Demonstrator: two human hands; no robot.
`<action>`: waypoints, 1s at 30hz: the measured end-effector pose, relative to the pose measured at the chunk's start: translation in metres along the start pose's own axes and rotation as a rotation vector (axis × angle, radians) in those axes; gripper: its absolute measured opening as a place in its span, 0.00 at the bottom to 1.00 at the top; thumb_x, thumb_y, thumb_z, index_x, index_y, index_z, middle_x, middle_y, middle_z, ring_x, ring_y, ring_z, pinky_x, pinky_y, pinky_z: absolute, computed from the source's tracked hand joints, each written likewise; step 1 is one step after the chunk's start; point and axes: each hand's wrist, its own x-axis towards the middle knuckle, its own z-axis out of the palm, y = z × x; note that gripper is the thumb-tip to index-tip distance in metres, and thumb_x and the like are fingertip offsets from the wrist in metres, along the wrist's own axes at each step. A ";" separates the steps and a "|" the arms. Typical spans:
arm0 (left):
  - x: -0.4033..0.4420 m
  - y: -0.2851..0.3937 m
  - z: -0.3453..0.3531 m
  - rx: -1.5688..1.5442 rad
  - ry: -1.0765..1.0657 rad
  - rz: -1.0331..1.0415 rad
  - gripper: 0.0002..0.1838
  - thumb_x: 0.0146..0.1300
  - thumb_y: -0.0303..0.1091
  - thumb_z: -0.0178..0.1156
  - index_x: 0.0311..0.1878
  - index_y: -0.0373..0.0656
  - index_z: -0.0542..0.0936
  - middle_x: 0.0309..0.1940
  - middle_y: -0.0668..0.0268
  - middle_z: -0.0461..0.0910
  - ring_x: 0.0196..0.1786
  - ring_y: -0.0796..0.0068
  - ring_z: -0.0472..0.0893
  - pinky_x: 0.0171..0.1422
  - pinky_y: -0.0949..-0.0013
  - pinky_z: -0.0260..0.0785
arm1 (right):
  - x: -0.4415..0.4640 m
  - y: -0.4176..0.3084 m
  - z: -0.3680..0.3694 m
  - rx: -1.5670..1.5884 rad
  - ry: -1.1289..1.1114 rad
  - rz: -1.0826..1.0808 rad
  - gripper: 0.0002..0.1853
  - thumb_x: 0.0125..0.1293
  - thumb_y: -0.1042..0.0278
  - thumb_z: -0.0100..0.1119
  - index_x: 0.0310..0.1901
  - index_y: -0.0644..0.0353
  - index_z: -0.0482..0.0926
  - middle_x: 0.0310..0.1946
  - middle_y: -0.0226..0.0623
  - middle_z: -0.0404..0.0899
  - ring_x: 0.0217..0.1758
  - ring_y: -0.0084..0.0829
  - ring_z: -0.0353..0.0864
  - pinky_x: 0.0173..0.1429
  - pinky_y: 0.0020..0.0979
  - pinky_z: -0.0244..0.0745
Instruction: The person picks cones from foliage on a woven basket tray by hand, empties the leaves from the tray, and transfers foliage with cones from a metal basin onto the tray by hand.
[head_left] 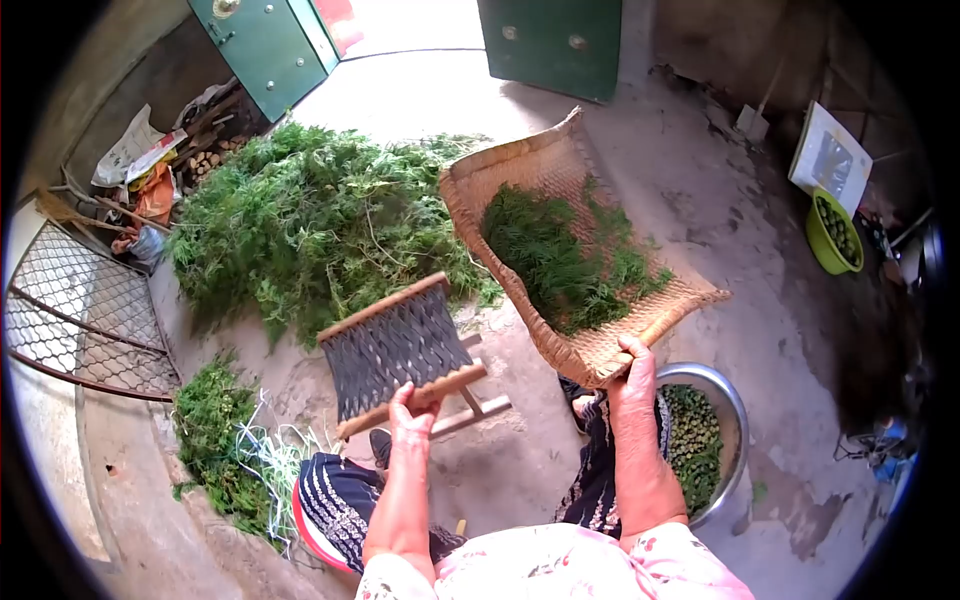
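Observation:
My left hand (412,414) is closed around the near wooden rail of a small folding stool (395,345) with a dark woven strap seat. With my right hand (634,372) I grip the near corner of a woven winnowing basket (655,335), which is held tilted. Feathery green sprigs (545,260) lie in the basket. Below and right of that hand a metal basin (735,415) holds small pale-green pieces and green leaves. Beyond the stool spreads a big heap of cut green branches (320,220) on the floor.
A smaller green pile (215,430) and white-green plastic strips (275,455) lie at left, beside a wire mesh panel (90,310). Firewood and bags (150,170) sit against the left wall. Green doors (550,45) stand at the back; a yellow-green basin (825,255) is at right.

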 end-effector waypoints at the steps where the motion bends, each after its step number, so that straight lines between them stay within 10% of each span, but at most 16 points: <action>1: 0.011 0.008 0.001 0.006 -0.004 0.038 0.10 0.49 0.30 0.62 0.35 0.38 0.75 0.32 0.56 0.79 0.38 0.54 0.79 0.47 0.49 0.72 | 0.000 0.001 -0.001 -0.002 0.005 0.000 0.12 0.51 0.72 0.57 0.38 0.62 0.70 0.29 0.30 0.68 0.33 0.27 0.71 0.39 0.30 0.70; 14: 0.046 0.031 -0.022 0.062 0.102 0.249 0.12 0.56 0.44 0.62 0.33 0.46 0.76 0.32 0.59 0.78 0.38 0.61 0.79 0.40 0.57 0.73 | 0.004 0.011 -0.005 -0.059 -0.041 0.011 0.18 0.48 0.76 0.56 0.44 0.64 0.69 0.32 0.31 0.69 0.37 0.28 0.72 0.41 0.30 0.72; 16: 0.031 -0.006 -0.020 0.156 0.198 0.225 0.22 0.55 0.47 0.64 0.44 0.41 0.71 0.33 0.58 0.73 0.32 0.61 0.73 0.47 0.56 0.74 | -0.001 0.011 -0.005 -0.099 -0.087 -0.016 0.18 0.49 0.74 0.58 0.43 0.66 0.69 0.34 0.33 0.70 0.40 0.30 0.71 0.49 0.32 0.70; 20: -0.057 -0.096 0.023 0.505 -0.202 0.134 0.47 0.51 0.59 0.62 0.66 0.42 0.53 0.56 0.49 0.67 0.56 0.54 0.72 0.59 0.50 0.66 | -0.004 0.014 -0.005 -0.127 -0.149 -0.049 0.19 0.48 0.76 0.57 0.45 0.65 0.69 0.36 0.34 0.71 0.41 0.31 0.72 0.49 0.32 0.71; 26: -0.123 -0.146 0.061 0.576 -0.515 0.130 0.37 0.55 0.60 0.58 0.59 0.44 0.64 0.52 0.59 0.72 0.50 0.60 0.76 0.51 0.51 0.73 | 0.003 0.027 -0.007 -0.148 -0.198 -0.068 0.24 0.46 0.81 0.55 0.49 0.64 0.68 0.37 0.35 0.72 0.39 0.33 0.74 0.44 0.32 0.75; 30: -0.131 -0.154 0.077 0.685 -0.319 0.147 0.35 0.54 0.58 0.61 0.57 0.43 0.66 0.47 0.61 0.75 0.48 0.63 0.78 0.46 0.51 0.75 | -0.009 0.022 0.000 -0.220 -0.211 -0.074 0.23 0.46 0.82 0.55 0.49 0.65 0.69 0.37 0.34 0.72 0.39 0.31 0.73 0.46 0.29 0.72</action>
